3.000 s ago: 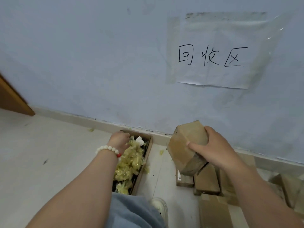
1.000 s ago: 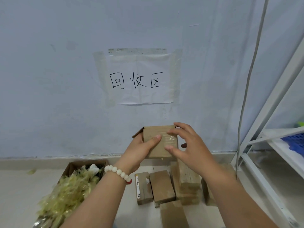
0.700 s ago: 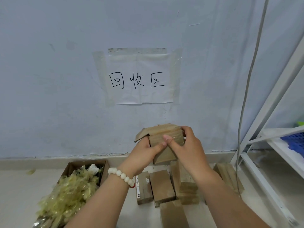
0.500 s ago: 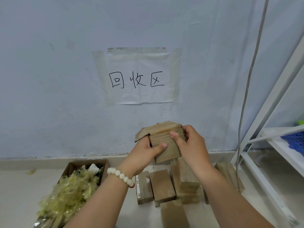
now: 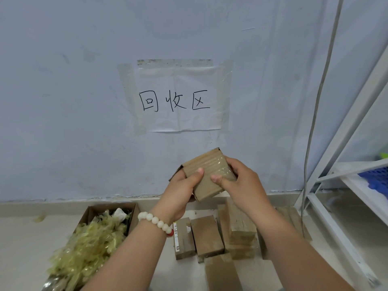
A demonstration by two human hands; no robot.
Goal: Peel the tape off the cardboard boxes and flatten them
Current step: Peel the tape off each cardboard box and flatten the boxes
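Since three seconds ago the left hand (image 5: pixel 180 190) has left the carton of scraps and joined the right hand (image 5: pixel 241 185) on the cardboard box (image 5: pixel 207 175), and in the last half second the box has tipped so its taped face looks up toward the camera, with the right thumb now lower on that face. The box is held in the air in front of the wall (image 5: pixel 63 101), above the floor (image 5: pixel 21 238). It is tilted, one flap sticking out at its left side. The left hand grips it from below and from the left, thumb pressed on the front face. The right hand's fingers (image 5: pixel 231 162) curl over the upper right edge and its thumb presses the face just beside the left thumb. Clear tape (image 5: pixel 220 166) shines across the right part of that face.

A bead bracelet (image 5: pixel 156 222) sits on the left wrist. Under the hands several small boxes (image 5: pixel 206 234) lie close together on the floor. To their left an open carton (image 5: pixel 113 205) is heaped with crumpled yellowish tape scraps (image 5: pixel 90 244). A paper sign (image 5: pixel 178 97) with three handwritten characters is taped to the wall. At the right stands a white shelf rack (image 5: pixel 357 122) with a blue basket (image 5: pixel 375 179) on it, and a grey cable (image 5: pixel 321 91) hangs beside it
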